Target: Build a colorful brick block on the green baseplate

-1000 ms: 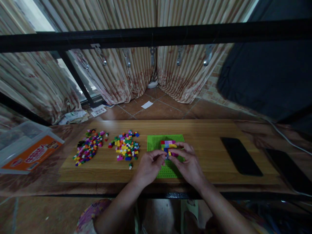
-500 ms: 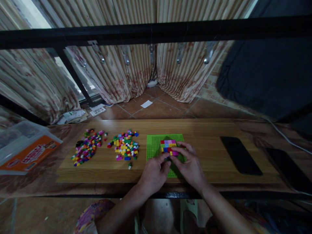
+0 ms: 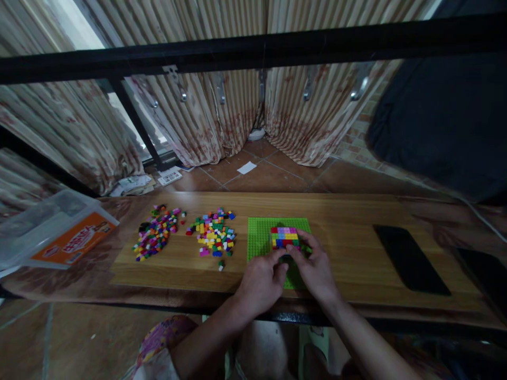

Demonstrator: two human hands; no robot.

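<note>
A small block of toy bricks (image 3: 284, 238), built in rows of pink, light blue, yellow, red and dark blue, stands over the green baseplate (image 3: 256, 232). My left hand (image 3: 261, 279) is closed at the front of the block, its index fingertip against the front edge and its thumb bent below. Around the right side and front corner of the block, my right hand (image 3: 317, 266) is closed, thumb in front and fingers behind. The fingers hide the block's lower front, so I cannot tell whether it is pressed onto the baseplate.
Two piles of loose bricks, a left pile (image 3: 158, 232) and a nearer pile (image 3: 214, 232), lie on the wooden board (image 3: 340, 227). A clear plastic box (image 3: 71, 227) with an orange label is at far left. A black phone-like slab (image 3: 410, 258) lies on the right.
The camera view has swung slightly left, so everything sits further right. My right fingers have shifted from over the block's front to its right side, and more of its top shows.
</note>
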